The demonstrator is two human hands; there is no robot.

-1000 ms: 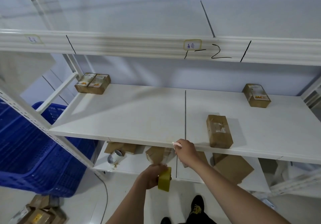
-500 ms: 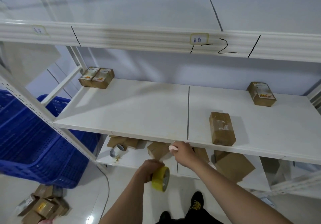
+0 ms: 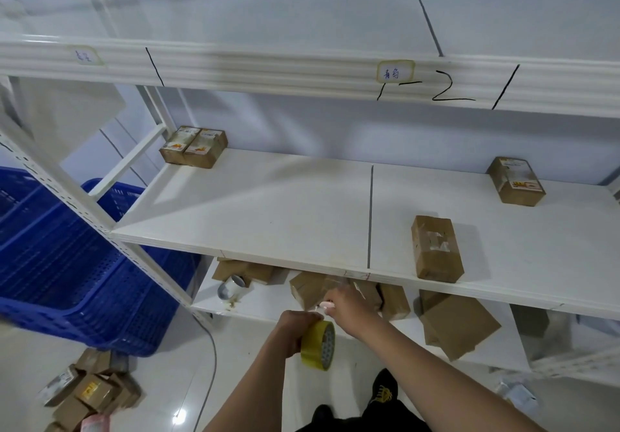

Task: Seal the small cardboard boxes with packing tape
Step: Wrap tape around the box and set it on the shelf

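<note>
A: Tape [image 3: 318, 344] first. The yellow roll is gripped in the left hand [image 3: 295, 329], fingers curled round it, below the front edge of the middle shelf [image 3: 268, 217].

B: And the right hand [image 3: 345, 306]?

A: At one o'clock from the roll, just beside it. It pinches a small pale tool [image 3: 326, 304]; I judge it a cutter, though it is too small to be sure. Whether it also has the tape's free end I cannot tell.

B: Where are the boxes?

A: The nearest box [image 3: 436, 247] lies on the middle shelf at two o'clock from the hands, well apart from them. Another box [image 3: 515, 181] sits further back, and a pair of boxes [image 3: 193, 146] at eleven o'clock.

B: Risks?

A: The strip could fold onto itself before reaching a box, since both hands work in mid-air. A slipping blade near the left fingers [image 3: 308, 317] could nick them.
</note>
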